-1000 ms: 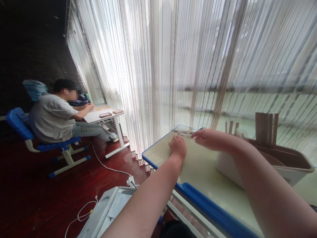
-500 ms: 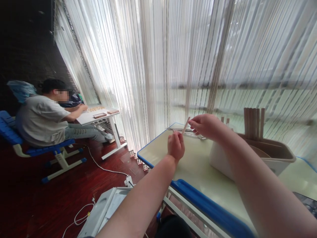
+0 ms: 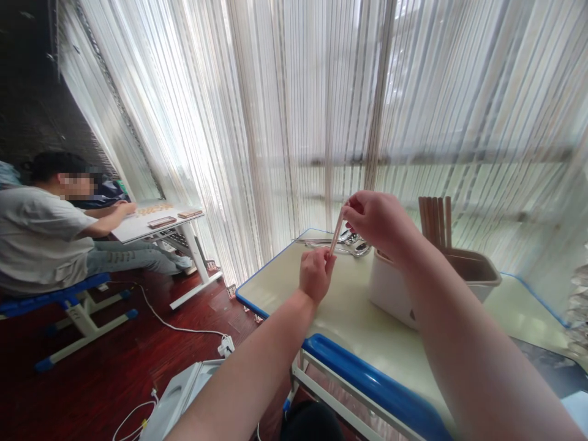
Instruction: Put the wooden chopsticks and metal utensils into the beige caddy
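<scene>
Both my hands hold one pale wooden chopstick (image 3: 337,231) above the cream desk (image 3: 349,318). My left hand (image 3: 316,273) is closed round its lower end. My right hand (image 3: 374,218) pinches its upper end, raised above the desk. Just behind the hands several metal spoons (image 3: 351,246) lie on the desk. To the right stands a white bin with a brown rim (image 3: 463,262), with several brown chopsticks (image 3: 434,222) standing upright in it.
The desk has a blue padded front edge (image 3: 367,383). String curtains (image 3: 285,122) hang along the window behind it. At the left another person (image 3: 50,226) sits on a blue chair at a small white desk (image 3: 151,222). A white box (image 3: 179,401) and cables (image 3: 184,324) lie on the dark red floor.
Both hands lifted from the desk surface, bringing one chopstick up between them; my right hand rose higher. The view swung to the right.
</scene>
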The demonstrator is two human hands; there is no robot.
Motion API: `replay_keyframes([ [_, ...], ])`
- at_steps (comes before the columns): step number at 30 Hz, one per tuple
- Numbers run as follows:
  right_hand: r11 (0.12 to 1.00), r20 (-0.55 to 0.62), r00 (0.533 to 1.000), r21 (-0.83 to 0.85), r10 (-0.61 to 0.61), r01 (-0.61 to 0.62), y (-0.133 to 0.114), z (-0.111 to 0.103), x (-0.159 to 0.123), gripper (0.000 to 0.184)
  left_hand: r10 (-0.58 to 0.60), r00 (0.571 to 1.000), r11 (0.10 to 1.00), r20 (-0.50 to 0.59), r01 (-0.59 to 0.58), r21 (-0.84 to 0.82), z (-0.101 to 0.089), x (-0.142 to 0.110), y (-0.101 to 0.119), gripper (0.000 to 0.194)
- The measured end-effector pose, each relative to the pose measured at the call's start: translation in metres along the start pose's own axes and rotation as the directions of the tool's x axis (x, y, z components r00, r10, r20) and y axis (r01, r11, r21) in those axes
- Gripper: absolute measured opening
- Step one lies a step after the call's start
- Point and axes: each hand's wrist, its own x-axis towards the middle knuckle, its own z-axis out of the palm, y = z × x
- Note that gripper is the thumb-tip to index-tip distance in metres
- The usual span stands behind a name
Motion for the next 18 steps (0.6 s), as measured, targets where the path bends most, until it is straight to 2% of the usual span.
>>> replay_keyframes([
  [8, 1.0, -0.093, 0.995, 0.021, 0.021, -0.02, 0.014, -0.031, -0.001, 0.022, 0.046, 0.989, 0.999, 0.141, -0.044, -0.022, 0.006, 0.001, 0.008, 0.013],
  [14, 0.999, -0.125, 0.991, 0.031, 0.042, -0.039, 0.021, -0.037, -0.001, 0.023, 0.075, 0.971, 0.996, 0.227, -0.061, -0.066, 0.009, 0.0, 0.011, 0.017],
  [18, 0.997, -0.261, 0.965, 0.074, 0.024, -0.004, 0.025, -0.044, -0.002, 0.023, 0.08, 0.969, 0.995, 0.235, -0.062, -0.08, 0.01, 0.0, 0.009, 0.017],
])
